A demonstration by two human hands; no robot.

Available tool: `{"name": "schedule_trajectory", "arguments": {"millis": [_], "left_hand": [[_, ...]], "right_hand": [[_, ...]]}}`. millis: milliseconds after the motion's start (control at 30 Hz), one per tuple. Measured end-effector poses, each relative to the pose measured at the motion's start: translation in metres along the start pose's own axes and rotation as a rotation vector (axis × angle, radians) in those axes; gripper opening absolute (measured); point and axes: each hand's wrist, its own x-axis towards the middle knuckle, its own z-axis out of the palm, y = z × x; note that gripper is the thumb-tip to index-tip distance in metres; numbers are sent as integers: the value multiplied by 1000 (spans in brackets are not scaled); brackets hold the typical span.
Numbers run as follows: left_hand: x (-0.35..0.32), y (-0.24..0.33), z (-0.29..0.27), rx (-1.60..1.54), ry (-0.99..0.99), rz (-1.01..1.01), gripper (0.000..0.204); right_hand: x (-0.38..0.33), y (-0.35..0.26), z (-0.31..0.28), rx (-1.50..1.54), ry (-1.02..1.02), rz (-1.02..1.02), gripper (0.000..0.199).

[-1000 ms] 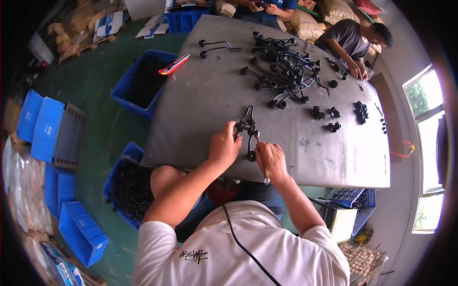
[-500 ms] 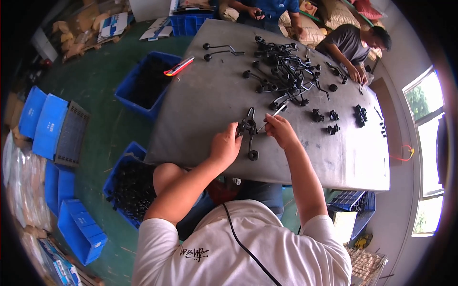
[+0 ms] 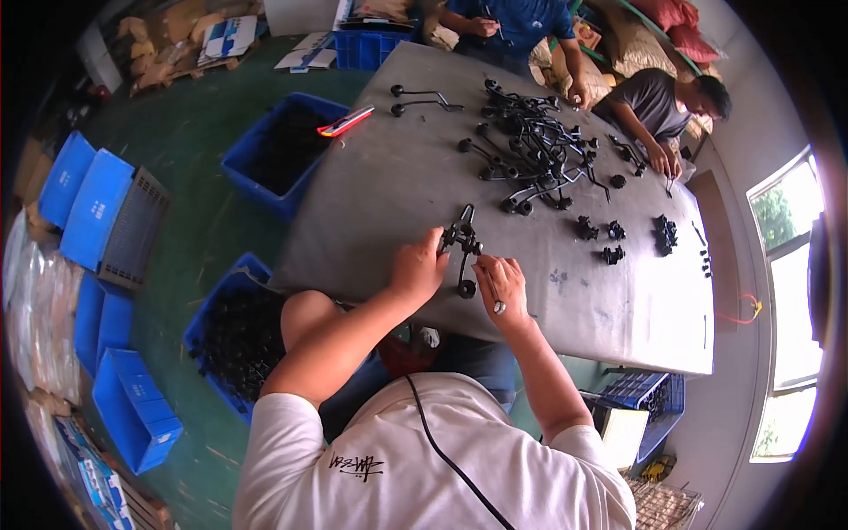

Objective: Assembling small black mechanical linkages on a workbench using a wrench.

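Note:
My left hand (image 3: 419,268) is closed on a black bent-rod part (image 3: 465,237), holding it just above the near edge of the grey table (image 3: 371,225). The part has a looped upper end, a clustered middle and a round knob at its lower end. Beside it, my right hand (image 3: 504,284) grips a slim silver tool (image 3: 500,306); one end shows below the fingers, and its other end is near the middle of the part. The tool's exact kind is hard to make out.
A heap of black rod parts (image 3: 539,146) lies farther up the table, with small black clamps (image 3: 613,231) to its right. A red utility knife (image 3: 346,121) rests at the left edge. Blue crates (image 3: 237,163) stand on the floor. Two people (image 3: 654,110) work across the table.
My right hand has drawn down and turned, so the silver tool now points toward me instead of up and away. My left hand and the part stay nearly in place.

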Motion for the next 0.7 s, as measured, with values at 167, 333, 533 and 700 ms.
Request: {"name": "schedule_trajectory", "arguments": {"millis": [167, 333, 533, 700], "left_hand": [[-4, -12, -3, -18, 13, 1, 42], [-3, -16, -3, -52, -39, -160, 36], [-35, -18, -119, -270, 299, -411, 34], [-128, -71, -262, 128, 907, -592, 39]], "right_hand": [[40, -8, 10, 243, -119, 614, 17], [45, 33, 2, 397, -28, 520, 22], [43, 74, -45, -59, 98, 267, 37], [10, 77, -50, -419, -366, 368, 42]]}}
